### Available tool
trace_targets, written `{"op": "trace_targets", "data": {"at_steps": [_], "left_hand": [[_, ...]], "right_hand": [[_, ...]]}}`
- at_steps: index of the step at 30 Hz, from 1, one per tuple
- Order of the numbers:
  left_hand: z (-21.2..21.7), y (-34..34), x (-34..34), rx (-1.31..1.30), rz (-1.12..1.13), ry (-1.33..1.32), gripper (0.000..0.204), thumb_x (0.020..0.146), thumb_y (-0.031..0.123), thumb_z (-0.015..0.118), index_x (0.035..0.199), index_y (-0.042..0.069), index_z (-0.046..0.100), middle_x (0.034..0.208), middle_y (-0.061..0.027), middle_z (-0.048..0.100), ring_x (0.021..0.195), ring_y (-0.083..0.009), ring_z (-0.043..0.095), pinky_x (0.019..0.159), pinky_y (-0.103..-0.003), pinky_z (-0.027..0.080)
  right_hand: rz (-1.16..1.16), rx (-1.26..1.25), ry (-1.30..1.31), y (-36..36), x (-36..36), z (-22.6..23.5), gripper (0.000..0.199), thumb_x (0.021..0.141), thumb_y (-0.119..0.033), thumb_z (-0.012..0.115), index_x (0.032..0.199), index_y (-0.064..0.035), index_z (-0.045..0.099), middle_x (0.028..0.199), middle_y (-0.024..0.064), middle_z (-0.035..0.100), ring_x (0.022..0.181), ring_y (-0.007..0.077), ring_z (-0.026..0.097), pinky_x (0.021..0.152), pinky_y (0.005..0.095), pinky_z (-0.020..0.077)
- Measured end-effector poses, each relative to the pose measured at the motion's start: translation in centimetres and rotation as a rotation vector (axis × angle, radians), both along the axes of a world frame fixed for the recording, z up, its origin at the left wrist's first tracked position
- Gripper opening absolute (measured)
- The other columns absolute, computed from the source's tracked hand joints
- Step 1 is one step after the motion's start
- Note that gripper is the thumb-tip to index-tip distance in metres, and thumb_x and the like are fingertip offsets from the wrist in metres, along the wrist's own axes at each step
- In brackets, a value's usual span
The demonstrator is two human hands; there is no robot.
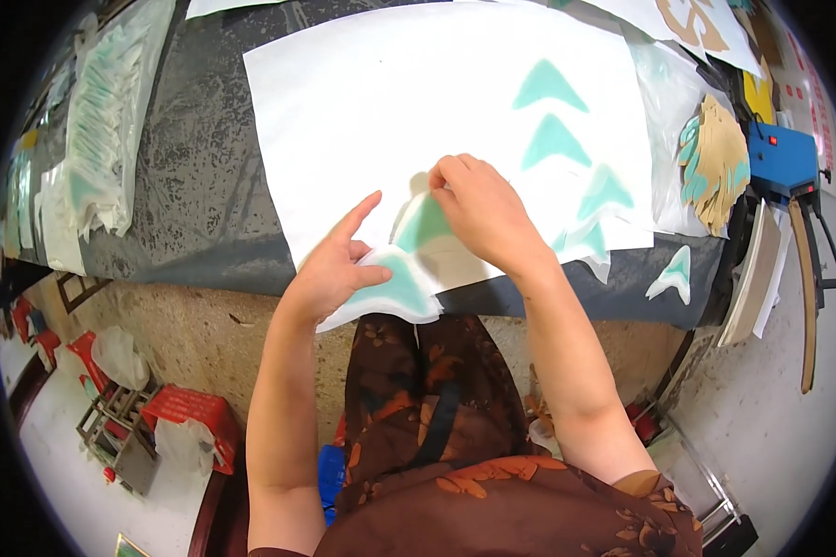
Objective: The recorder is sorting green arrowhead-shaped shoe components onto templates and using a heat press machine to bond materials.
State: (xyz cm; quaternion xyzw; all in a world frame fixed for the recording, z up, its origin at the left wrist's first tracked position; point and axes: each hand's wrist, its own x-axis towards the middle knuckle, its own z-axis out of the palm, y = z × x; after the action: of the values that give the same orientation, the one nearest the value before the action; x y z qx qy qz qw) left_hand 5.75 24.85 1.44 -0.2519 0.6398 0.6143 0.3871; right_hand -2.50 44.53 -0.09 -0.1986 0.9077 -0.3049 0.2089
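Note:
My left hand [327,277] is at the near edge of the large white sheet [344,111], its index finger stretched out. Its thumb presses on a mint-green arrowhead-shaped piece with a white border [392,290], which hangs slightly over the table edge. Just beyond it, my right hand [485,215] has its fingertips pinched at the tip of another mint-green arrowhead piece [424,227] lying on the sheet. The fingers partly hide that tip. Along the sheet's right side, more green arrowheads [550,85] form a column, the nearest ones overlapping.
A small green arrowhead cutout [676,276] rests on the dark table cover [204,158] at right. Farther right are a stack of tan and green pieces [715,165] and a blue device [782,156]. A plastic bag of green-marked pieces [111,111] lies at left. Below stands a red-covered stool [190,413].

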Motion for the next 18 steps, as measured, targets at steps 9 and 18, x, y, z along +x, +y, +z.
{"op": "trace_targets", "data": {"at_steps": [9, 18], "left_hand": [[1.2, -2.0, 0.3, 0.071, 0.051, -0.007, 0.059, 0.075, -0.002, 0.07, 0.13, 0.007, 0.05, 0.096, -0.0095, 0.067, 0.089, -0.0149, 0.062, 0.083, -0.028, 0.048], [9.5, -1.3, 1.4, 0.247, 0.125, 0.203, 0.023, 0.08, -0.001, 0.073, 0.099, 0.002, 0.061, 0.095, -0.0011, 0.061, 0.089, -0.0092, 0.059, 0.078, -0.024, 0.049]], "right_hand": [[-0.334, -0.608, -0.477, 8.3, 1.1, 5.4, 0.006, 0.095, -0.01, 0.056, 0.097, -0.0042, 0.054, 0.079, 0.0011, 0.055, 0.073, 0.0107, 0.051, 0.067, 0.0248, 0.0439], [-0.115, -0.362, -0.257, 3.6, -1.0, 8.8, 0.009, 0.093, -0.011, 0.057, 0.096, -0.0031, 0.054, 0.082, 0.0111, 0.062, 0.073, 0.0213, 0.062, 0.069, 0.0307, 0.0485]]}}
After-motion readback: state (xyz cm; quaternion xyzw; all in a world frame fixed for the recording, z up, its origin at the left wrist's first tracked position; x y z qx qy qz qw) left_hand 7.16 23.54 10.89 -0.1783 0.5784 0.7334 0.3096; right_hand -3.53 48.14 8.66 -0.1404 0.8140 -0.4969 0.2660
